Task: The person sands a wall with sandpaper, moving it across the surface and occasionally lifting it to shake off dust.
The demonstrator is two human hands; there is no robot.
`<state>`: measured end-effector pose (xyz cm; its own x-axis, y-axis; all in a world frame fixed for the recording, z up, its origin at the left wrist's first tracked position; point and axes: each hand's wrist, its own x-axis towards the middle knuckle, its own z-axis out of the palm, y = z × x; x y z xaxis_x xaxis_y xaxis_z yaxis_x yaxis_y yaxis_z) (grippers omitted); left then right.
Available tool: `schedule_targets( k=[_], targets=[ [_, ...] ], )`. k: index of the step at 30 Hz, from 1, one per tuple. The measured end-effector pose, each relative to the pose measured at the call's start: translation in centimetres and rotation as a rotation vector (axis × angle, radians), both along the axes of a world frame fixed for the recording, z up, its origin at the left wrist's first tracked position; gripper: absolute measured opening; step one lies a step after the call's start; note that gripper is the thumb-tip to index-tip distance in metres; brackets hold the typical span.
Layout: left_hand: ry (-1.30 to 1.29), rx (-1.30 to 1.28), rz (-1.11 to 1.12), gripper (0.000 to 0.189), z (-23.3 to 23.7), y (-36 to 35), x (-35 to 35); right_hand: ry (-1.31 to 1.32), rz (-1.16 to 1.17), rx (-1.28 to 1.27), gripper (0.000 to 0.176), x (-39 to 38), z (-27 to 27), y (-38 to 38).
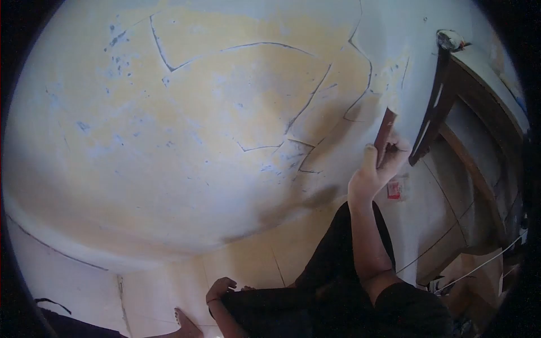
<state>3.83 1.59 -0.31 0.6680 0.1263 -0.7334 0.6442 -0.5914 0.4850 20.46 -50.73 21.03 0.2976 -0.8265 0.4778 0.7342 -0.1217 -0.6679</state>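
Note:
My right hand (375, 169) is raised against a cracked, peeling yellow and pale blue wall (214, 112) and grips a scraper (386, 132) with a dark reddish blade. The blade's tip touches the wall at the edge of a yellow paint patch. My left hand (220, 290) is low in the view, fingers loosely curled, resting on my knee in dark trousers (327, 281). It holds nothing that I can see.
A dark wooden door frame (437, 107) stands just right of the scraper. A small red and white label (394, 190) sits on the wall below my right hand. A white cable (468, 267) runs at lower right. My bare foot (185, 325) rests on pale floor tiles (248, 265).

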Motion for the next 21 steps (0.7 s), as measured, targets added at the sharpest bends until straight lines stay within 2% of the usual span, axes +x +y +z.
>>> schedule_targets(
  k=[2,4,7,9,11,14,16,19,21],
  targets=[
    [-0.024,-0.035,0.066,0.029,0.1,0.2,-0.4,-0.094,-0.135,-0.251,0.035,1.4,-0.2,0.3],
    [-0.079,-0.08,0.042,0.026,-0.3,0.8,-0.5,-0.085,-0.115,-0.325,0.035,1.9,-0.3,0.5],
    [-0.116,0.009,-0.098,0.024,-1.4,1.3,-0.5,-0.145,-0.073,-0.405,0.035,3.4,-0.1,1.3],
    [-0.223,0.046,-0.375,0.022,-2.5,2.5,-0.4,-0.15,-0.083,-0.439,0.035,4.5,0.8,1.6],
    [-0.237,0.073,-0.431,0.022,-2.5,2.9,-0.7,-0.091,-0.127,-0.47,0.035,5.1,2.8,1.8],
    [-0.11,0.081,-0.2,0.021,-1.0,0.9,-0.4,-0.108,-0.192,-0.495,0.033,7.5,5.0,1.7],
    [-0.008,0.085,-0.069,0.02,0.0,-0.1,0.1,-0.069,-0.266,-0.608,0.036,8.4,4.7,1.9],
    [-0.033,-0.009,0.019,0.021,0.2,-0.3,0.1,0.045,-0.284,-0.788,0.051,8.3,2.7,1.7],
    [0.012,0.056,0.047,0.021,0.5,-0.5,0.5,0.139,-0.27,-0.859,0.062,8.3,0.6,2.1]
  ],
)
